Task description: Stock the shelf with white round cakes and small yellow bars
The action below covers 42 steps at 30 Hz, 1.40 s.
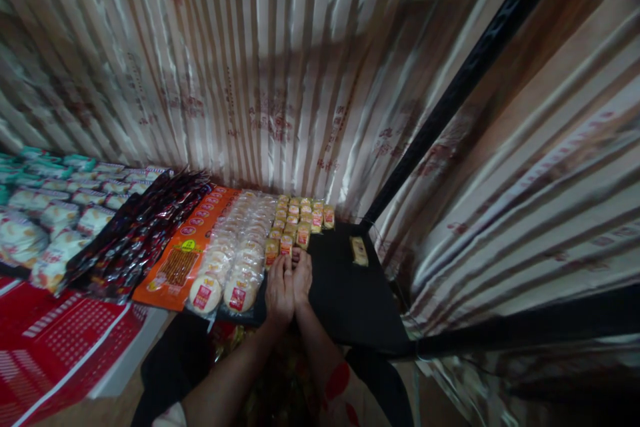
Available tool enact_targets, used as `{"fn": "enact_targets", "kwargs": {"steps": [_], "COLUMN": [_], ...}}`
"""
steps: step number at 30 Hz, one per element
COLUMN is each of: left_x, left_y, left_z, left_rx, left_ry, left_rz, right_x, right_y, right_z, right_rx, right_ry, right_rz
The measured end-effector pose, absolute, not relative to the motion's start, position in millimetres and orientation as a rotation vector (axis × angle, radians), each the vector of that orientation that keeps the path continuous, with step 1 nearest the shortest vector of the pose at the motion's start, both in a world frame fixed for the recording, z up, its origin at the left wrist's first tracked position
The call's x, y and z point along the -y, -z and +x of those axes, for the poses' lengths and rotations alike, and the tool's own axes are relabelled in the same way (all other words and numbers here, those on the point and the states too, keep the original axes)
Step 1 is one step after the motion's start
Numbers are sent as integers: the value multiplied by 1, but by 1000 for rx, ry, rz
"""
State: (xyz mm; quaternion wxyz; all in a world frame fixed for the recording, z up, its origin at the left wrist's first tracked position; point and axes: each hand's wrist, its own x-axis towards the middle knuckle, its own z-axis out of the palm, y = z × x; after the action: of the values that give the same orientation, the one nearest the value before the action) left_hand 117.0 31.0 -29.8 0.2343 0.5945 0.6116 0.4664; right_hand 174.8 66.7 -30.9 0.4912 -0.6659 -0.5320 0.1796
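Observation:
Small yellow wrapped snack packets (303,235) stand in short rows on the black shelf board (333,293). At the front of these rows, my left hand (280,290) and my right hand (302,277) are pressed side by side. The left fingers are closed at a front snack packet (286,245). My right fingers are bent together beside it, and what they hold, if anything, is hidden. One snack packet (359,251) lies apart, near the right edge of the board. Left of the rows are clear bags of round white crackers (241,293).
An orange bag of stick snacks (180,270), dark shiny packets (135,240) and white packets (95,219) line the left. Below them is a red basket (65,340). A black metal post (435,127) rises at right, before striped sheeting (280,67).

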Motion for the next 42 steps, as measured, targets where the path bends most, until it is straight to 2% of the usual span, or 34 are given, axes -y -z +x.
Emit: {"fn": "enact_targets", "kwargs": {"steps": [6, 17, 27, 35, 42], "left_x": [-31, -27, -16, 14, 49], "left_y": [29, 35, 18, -2, 8], "left_z": [116, 117, 117, 111, 108], "left_rx": [-1652, -1669, -1710, -1659, -1603], "left_ry": [-1285, -1397, -1261, -1192, -1202], "left_rz": [1621, 1630, 1645, 1652, 1753], "right_x": [-66, -68, -62, -30, 15], "right_y": [23, 33, 32, 26, 24], "right_z": [173, 176, 179, 178, 176], "right_rx": [1319, 1294, 1259, 1268, 1280], "right_ry": [-452, -411, -450, -411, -391], "right_rz": [-1690, -1566, -1515, -1528, -1492]}}
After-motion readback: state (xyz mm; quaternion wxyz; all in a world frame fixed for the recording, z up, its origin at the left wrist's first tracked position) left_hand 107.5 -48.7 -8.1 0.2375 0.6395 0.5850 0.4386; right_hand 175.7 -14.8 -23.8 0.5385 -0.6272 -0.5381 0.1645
